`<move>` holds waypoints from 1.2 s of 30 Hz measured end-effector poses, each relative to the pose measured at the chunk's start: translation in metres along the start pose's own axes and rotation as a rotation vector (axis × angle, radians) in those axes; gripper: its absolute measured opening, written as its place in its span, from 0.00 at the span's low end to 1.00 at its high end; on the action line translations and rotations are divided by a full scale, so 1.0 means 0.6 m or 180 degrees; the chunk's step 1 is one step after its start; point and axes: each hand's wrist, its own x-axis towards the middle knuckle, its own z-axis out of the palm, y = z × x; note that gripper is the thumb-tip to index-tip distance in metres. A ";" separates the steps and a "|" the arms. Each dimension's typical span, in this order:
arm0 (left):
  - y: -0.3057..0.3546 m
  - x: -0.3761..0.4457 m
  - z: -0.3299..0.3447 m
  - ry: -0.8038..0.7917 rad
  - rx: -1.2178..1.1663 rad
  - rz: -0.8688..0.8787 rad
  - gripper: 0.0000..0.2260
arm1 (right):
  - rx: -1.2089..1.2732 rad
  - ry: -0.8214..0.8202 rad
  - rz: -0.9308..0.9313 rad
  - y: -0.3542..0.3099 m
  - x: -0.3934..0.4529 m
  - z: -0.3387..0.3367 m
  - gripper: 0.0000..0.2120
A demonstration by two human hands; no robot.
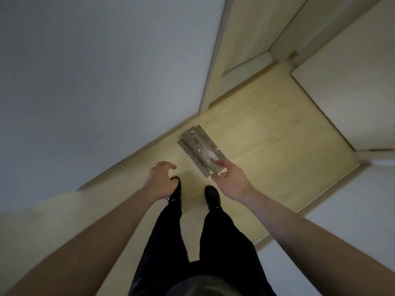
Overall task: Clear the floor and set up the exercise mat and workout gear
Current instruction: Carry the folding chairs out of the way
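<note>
- Folded grey mat [201, 149], frame centre, on the floor [267, 133]: judged light, floppy; grip both short ends.
- Left hand [161, 180] and right hand [229, 180]: fingers loose, grasping nothing.

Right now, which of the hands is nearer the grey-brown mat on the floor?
Right. The right hand reaches over the near end of the grey-brown mat, fingers spread. The left hand hangs off to its left, over the shoe.

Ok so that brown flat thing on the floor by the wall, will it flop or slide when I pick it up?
The brown flat thing lies flat with straight edges, so probably fairly stiff. It looks layered, so the layers might shift apart. The pale floor looks smooth; a push would likely slide it.
</note>
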 end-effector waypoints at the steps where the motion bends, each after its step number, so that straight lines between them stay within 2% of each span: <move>1: 0.012 -0.038 -0.008 0.0098 -0.0074 0.0003 0.18 | -0.0145 0.0002 -0.0132 -0.011 -0.030 -0.008 0.23; 4: 0.037 -0.144 -0.019 0.0621 -0.0432 -0.0067 0.17 | -0.0701 -0.0200 -0.0583 -0.050 -0.103 -0.021 0.25; 11: 0.063 -0.304 0.025 0.1352 -0.0916 -0.0423 0.18 | -0.1450 -0.0474 -0.1495 -0.090 -0.165 -0.050 0.25; 17: 0.041 -0.450 0.059 0.1728 -0.1388 -0.0953 0.20 | -0.2407 -0.0929 -0.2058 -0.140 -0.207 -0.023 0.24; 20: 0.017 -0.511 0.065 0.2079 -0.1591 -0.1165 0.21 | -0.2723 -0.1138 -0.2281 -0.171 -0.234 0.019 0.25; 27: -0.096 -0.708 0.118 0.3119 -0.2059 -0.1893 0.20 | -0.3296 -0.1736 -0.3235 -0.247 -0.377 0.201 0.25; 36: -0.254 -0.968 0.250 0.4069 -0.2740 -0.2608 0.15 | -0.3788 -0.2422 -0.4035 -0.255 -0.610 0.475 0.23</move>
